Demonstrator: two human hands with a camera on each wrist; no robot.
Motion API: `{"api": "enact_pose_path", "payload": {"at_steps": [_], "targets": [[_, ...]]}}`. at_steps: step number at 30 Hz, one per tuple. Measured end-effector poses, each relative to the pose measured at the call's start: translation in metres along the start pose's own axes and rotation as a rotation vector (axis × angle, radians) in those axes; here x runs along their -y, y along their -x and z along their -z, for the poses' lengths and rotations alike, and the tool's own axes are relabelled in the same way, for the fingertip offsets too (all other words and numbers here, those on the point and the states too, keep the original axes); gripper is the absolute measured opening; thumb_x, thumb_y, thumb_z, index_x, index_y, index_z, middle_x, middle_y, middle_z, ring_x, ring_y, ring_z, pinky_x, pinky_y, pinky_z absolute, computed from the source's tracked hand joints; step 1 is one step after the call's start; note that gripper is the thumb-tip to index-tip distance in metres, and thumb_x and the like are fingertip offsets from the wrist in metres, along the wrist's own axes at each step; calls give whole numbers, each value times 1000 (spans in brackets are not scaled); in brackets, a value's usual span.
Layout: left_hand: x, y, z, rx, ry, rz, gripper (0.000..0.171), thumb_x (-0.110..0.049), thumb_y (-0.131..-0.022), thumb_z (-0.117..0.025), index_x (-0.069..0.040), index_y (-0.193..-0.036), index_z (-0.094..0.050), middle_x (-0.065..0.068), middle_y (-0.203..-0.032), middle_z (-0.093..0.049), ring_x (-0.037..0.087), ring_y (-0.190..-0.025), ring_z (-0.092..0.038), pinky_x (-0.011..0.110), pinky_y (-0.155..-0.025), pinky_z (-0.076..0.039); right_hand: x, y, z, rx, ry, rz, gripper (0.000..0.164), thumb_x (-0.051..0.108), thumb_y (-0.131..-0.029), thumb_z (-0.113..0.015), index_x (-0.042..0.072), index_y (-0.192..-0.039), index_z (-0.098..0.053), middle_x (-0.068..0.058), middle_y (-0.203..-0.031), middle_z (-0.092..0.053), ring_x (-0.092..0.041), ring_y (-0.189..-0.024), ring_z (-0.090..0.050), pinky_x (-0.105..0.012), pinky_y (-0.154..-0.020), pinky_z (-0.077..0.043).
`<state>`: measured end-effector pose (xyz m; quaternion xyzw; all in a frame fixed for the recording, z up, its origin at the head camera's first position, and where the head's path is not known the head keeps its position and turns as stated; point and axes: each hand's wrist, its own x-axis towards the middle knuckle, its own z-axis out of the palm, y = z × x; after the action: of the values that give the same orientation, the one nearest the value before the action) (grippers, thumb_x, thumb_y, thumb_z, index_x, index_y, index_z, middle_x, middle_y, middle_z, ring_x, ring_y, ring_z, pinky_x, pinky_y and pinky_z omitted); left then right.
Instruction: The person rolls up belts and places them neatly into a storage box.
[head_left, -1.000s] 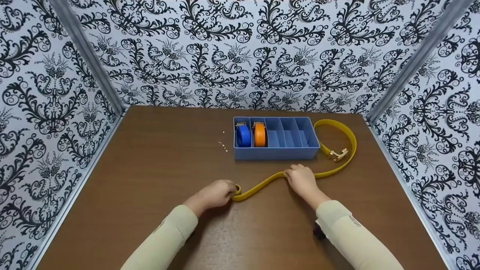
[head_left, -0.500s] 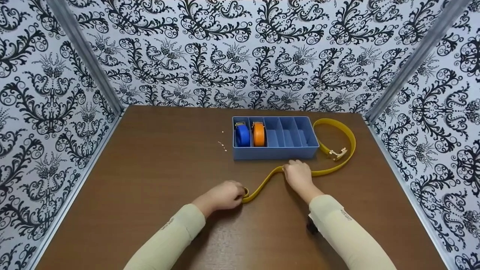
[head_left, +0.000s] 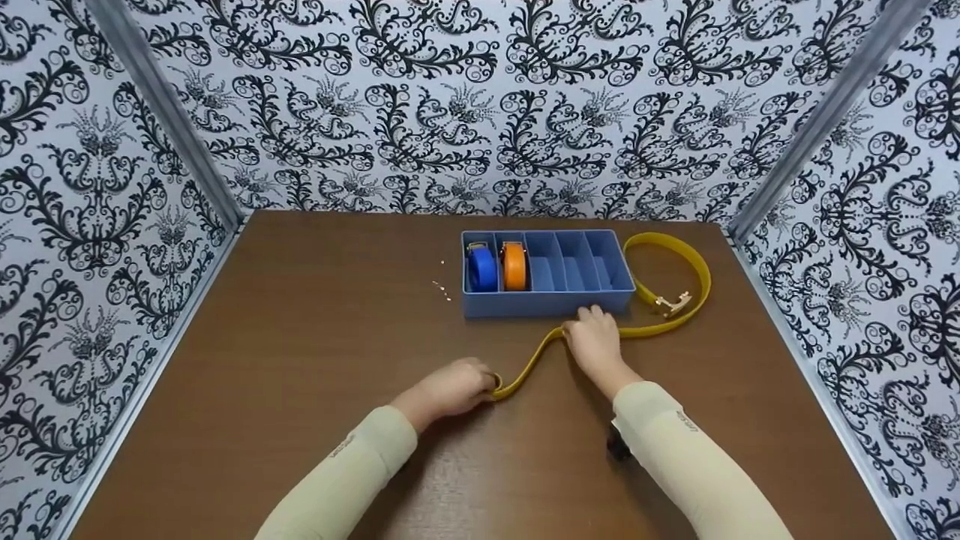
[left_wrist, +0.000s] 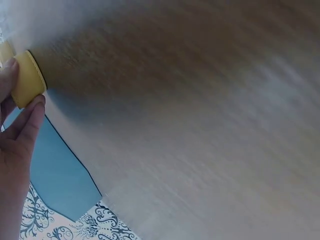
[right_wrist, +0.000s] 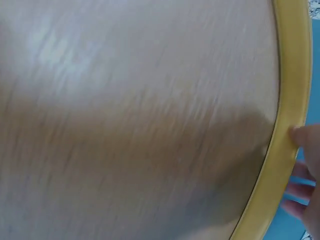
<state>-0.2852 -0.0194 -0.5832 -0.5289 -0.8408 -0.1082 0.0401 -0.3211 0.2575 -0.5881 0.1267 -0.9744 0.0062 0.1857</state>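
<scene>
A yellow belt (head_left: 651, 331) lies across the table in a long curve, its gold buckle (head_left: 673, 303) to the right of the blue box. My left hand (head_left: 454, 386) pinches the small coil at the belt's other end; in the left wrist view thumb and fingers grip this rolled end (left_wrist: 29, 80) by its edges. Farther along the strap, my right hand (head_left: 596, 345) holds it just in front of the box. The right wrist view shows the thumb on the strap (right_wrist: 295, 65) and the other fingers behind it.
The blue divided box (head_left: 547, 304) holds a coiled blue belt (head_left: 484, 270) and a coiled orange belt (head_left: 515, 268) in its two leftmost compartments. Small pale marks (head_left: 442, 289) dot the brown table (head_left: 337, 300) left of it. Patterned walls (head_left: 480, 112) enclose the table.
The left hand has moved right with the coil, closer to the right hand. The right hand has shifted slightly away from me, toward the box, and the strap between them bends more.
</scene>
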Motion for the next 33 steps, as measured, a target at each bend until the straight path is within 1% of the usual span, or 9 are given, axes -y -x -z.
{"api": "enact_pose_path", "payload": {"at_steps": [3, 9, 11, 14, 17, 19, 22, 28, 33], "targets": [[4, -4, -2, -16, -1, 14, 9, -13, -88, -71, -10, -80, -68, 1, -84, -63, 20, -80, -57, 31, -74, -48, 8, 1, 6, -16, -30, -24, 7, 3, -84, -69, 5, -86, -75, -16, -90, -54, -36, -83, -50, -49, -69, -43], [9, -6, -7, -64, -28, 88, 11, -12, -87, -70, -10, -78, -66, 1, -81, -63, 22, -78, -58, 34, -74, -48, 44, 12, 23, 121, -209, -10, 22, 5, -79, -72, 2, -98, -61, -12, -74, -61, -35, -65, -60, -49, -56, -50], [9, -6, -7, -88, -42, 105, 10, -12, -87, -71, -9, -78, -66, 2, -80, -62, 23, -78, -58, 35, -74, -48, 53, 18, 26, 134, -267, 53, 24, 8, -80, -73, 4, -98, -58, -9, -69, -63, -32, -60, -62, -47, -53, -50], [6, -7, -8, -104, -68, 112, 10, -13, -86, -71, -9, -78, -66, 2, -80, -62, 23, -78, -59, 34, -76, -48, 62, 25, 27, 81, -309, 180, 22, 9, -81, -74, 7, -91, -54, -6, -67, -62, -27, -59, -61, -42, -54, -49], [2, -7, -9, -104, -110, 98, 7, -11, -86, -70, -9, -79, -69, 1, -83, -65, 22, -78, -59, 33, -76, -47, 65, 29, 23, 0, -311, 294, 23, 9, -81, -76, 9, -85, -54, -4, -70, -61, -25, -66, -61, -39, -61, -51], [0, -6, -9, -100, -149, 80, 7, -9, -86, -68, -10, -80, -70, 1, -84, -65, 22, -77, -59, 33, -75, -47, 66, 31, 20, -17, -308, 353, 22, 9, -81, -76, 9, -83, -54, -5, -74, -61, -25, -73, -61, -39, -66, -51], [-4, -5, -8, -102, -191, 49, 7, -7, -86, -67, -11, -82, -72, 1, -85, -66, 21, -75, -58, 32, -72, -45, 68, 31, 18, 25, -334, 437, 18, 10, -83, -75, 9, -88, -57, -6, -86, -63, -26, -86, -61, -39, -76, -52], [-3, -5, -7, -87, -181, 1, 13, -4, -86, -66, -11, -93, -75, 1, -96, -69, 20, -82, -60, 32, -74, -45, 67, 28, 15, 109, -379, 594, 14, 12, -90, -69, 10, -103, -66, -10, -115, -66, -28, -108, -60, -43, -92, -48], [2, -3, -5, -71, -218, -48, 16, -8, -88, -65, -13, -99, -75, -1, -102, -69, 19, -86, -59, 29, -76, -45, 68, 21, 7, 61, -388, 668, 7, 16, -90, -70, 12, -96, -70, -9, -111, -67, -26, -103, -61, -44, -89, -49]]}}
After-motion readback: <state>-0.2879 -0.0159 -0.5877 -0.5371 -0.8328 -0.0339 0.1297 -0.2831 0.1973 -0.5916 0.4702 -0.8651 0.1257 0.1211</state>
